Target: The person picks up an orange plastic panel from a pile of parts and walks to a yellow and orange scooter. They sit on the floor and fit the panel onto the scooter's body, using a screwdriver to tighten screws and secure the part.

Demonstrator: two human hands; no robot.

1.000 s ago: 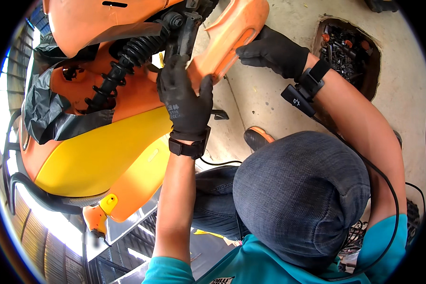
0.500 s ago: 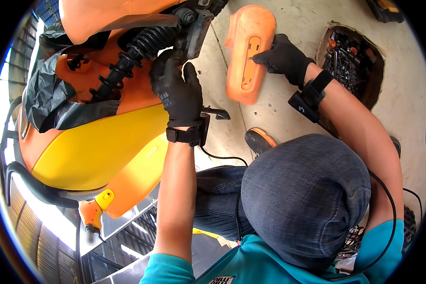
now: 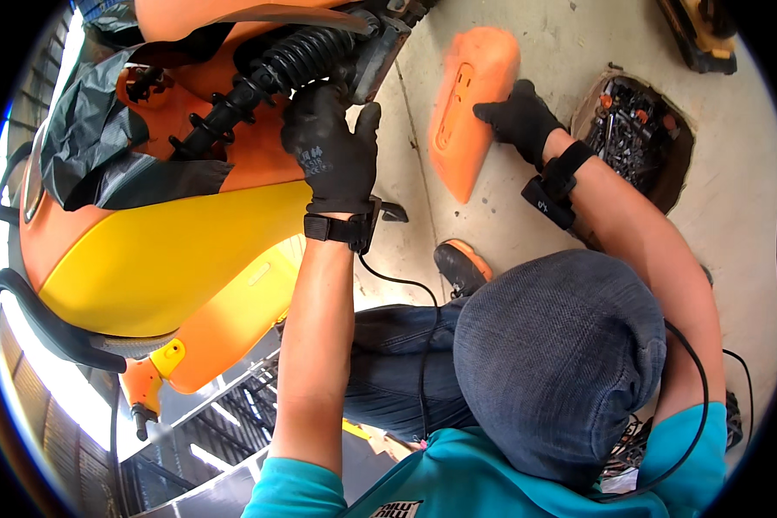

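The left hand (image 3: 332, 147), in a black glove, is clenched around the black ribbed boot (image 3: 276, 73) of the orange and yellow machine (image 3: 155, 259); the thumb lies on the grey metal block (image 3: 375, 47) at the boot's upper end. The right hand (image 3: 522, 116), also gloved, has its fingers spread and pressed flat against the right edge of the orange cover (image 3: 470, 108), steadying it rather than gripping it. The cover stands on its lower edge on the concrete floor (image 3: 578, 43), tilted, just right of the machine and apart from it, with 1 long slot showing on its face.

A black strap with a small white mark sits on each wrist, and a thin black cable (image 3: 397, 285) runs from the left strap down over the jeans. A black plastic sheet (image 3: 95, 147) is draped over the machine's left side. Right of the right hand, near the floor's right edge, a brown tray (image 3: 656, 147) holds dark small parts. A yellow and black tool (image 3: 704, 34) lies at the floor's top right corner. A black and orange shoe (image 3: 459, 268) rests on the floor below the cover. The grey cap (image 3: 561, 363) hides the floor behind it.
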